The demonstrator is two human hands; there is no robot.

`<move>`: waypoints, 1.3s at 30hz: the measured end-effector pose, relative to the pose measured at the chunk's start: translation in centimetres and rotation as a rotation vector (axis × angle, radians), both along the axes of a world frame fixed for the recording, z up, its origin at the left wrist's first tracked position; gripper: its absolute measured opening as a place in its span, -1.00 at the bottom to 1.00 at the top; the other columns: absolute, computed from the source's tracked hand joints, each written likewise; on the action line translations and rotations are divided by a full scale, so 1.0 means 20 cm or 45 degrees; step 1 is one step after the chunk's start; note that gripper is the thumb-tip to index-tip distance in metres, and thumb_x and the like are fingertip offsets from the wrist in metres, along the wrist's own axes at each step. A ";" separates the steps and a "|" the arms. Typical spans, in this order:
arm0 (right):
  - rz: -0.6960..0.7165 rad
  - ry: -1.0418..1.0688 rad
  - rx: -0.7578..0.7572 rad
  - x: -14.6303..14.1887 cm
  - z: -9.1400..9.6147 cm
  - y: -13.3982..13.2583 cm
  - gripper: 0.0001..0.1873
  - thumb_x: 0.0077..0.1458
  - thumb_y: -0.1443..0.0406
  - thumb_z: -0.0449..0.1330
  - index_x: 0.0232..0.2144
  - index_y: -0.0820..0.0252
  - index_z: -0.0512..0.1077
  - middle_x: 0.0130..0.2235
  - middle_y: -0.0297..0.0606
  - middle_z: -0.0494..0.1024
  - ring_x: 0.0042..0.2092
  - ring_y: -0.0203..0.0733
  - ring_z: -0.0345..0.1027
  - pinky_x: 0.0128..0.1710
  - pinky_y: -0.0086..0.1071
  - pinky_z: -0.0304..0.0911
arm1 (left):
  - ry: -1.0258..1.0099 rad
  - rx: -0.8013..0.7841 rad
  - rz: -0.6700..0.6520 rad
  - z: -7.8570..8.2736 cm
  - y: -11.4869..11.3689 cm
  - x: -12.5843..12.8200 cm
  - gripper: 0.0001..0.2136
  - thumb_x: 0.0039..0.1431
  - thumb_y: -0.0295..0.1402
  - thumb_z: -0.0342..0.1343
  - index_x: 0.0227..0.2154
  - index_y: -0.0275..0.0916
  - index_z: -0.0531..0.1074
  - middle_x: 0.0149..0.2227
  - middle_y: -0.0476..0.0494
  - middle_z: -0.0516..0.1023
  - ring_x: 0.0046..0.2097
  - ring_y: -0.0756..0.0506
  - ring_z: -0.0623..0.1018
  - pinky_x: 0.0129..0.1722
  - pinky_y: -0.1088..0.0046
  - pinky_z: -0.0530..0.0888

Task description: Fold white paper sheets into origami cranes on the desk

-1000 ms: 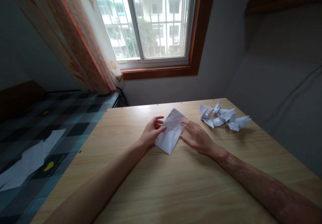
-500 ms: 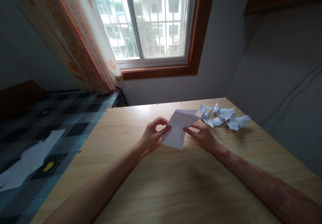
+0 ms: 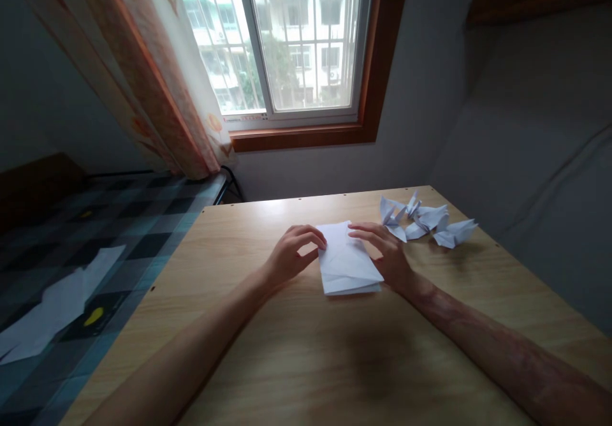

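Note:
A folded sheet of white paper point(image 3: 347, 260) lies flat, or nearly flat, on the wooden table, its layers slightly apart at the near edge. My left hand point(image 3: 294, 254) is curled at the paper's left edge, with fingertips and thumb close together on that edge. My right hand point(image 3: 389, 257) reaches over the paper's upper right part with fingers stretched out and a little apart. Its thumb is partly hidden beside the right edge. Several folded white paper figures with pointed wings point(image 3: 425, 222) sit beyond my right hand.
The light wooden table point(image 3: 229, 349) stands below the window point(image 3: 310, 43). To the left, a bed with a checked cover point(image 3: 138, 247) holds loose white paper sheets point(image 3: 62, 301). A patterned curtain point(image 3: 157, 81) hangs by the window.
The paper has gone from a raised, angled shape between both hands to a narrower folded shape lower down. My right hand has loosened its pinch and spread its fingers over it.

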State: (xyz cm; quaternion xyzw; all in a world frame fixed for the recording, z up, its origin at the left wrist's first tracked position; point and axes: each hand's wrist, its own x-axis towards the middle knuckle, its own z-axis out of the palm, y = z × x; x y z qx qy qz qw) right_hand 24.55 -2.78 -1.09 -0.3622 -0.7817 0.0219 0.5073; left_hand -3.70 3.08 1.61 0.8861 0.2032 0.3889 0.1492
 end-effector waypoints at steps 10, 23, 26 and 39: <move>0.259 -0.461 -0.312 0.01 -0.07 0.03 -0.47 0.20 0.36 0.39 0.22 0.07 0.57 0.29 -0.01 0.61 0.27 0.16 0.52 0.27 0.04 0.42 | 0.501 0.075 -0.060 -0.07 0.01 -0.05 -0.71 0.21 -0.37 0.24 0.00 -0.13 0.60 0.07 -0.17 0.70 0.07 -0.20 0.67 0.30 0.15 0.45; 0.315 0.135 -0.796 -0.01 -0.07 0.06 -0.66 0.35 0.18 0.30 0.11 0.14 0.59 -0.05 -0.16 0.74 -0.03 0.05 0.63 0.05 -0.11 0.57 | 0.257 -0.466 0.008 -0.05 0.03 -0.02 -0.53 0.53 -0.10 0.05 -0.48 -0.24 0.54 -0.45 -0.08 0.54 -0.41 -0.03 0.45 -0.37 0.45 0.32; 0.356 0.316 -0.828 0.00 -0.12 0.07 -0.19 0.28 0.21 0.37 0.48 0.06 0.20 0.07 -0.11 0.68 0.04 0.00 0.64 0.13 -0.07 0.57 | 0.348 -0.435 0.131 -0.06 0.04 -0.02 -0.47 0.54 -0.08 0.03 -0.57 -0.23 0.44 -0.58 -0.01 0.44 -0.50 0.00 0.34 -0.41 0.44 0.22; -0.053 -0.435 -0.451 -0.01 -0.11 0.06 -0.36 0.40 0.21 0.23 0.44 0.27 0.36 0.60 0.16 0.03 0.63 0.26 -0.14 0.56 0.21 0.00 | 0.425 -0.123 0.471 -0.13 -0.04 0.04 -0.64 0.36 -0.13 0.31 -0.49 -0.19 0.43 -0.45 -0.03 0.52 -0.43 -0.06 0.43 -0.32 0.38 0.31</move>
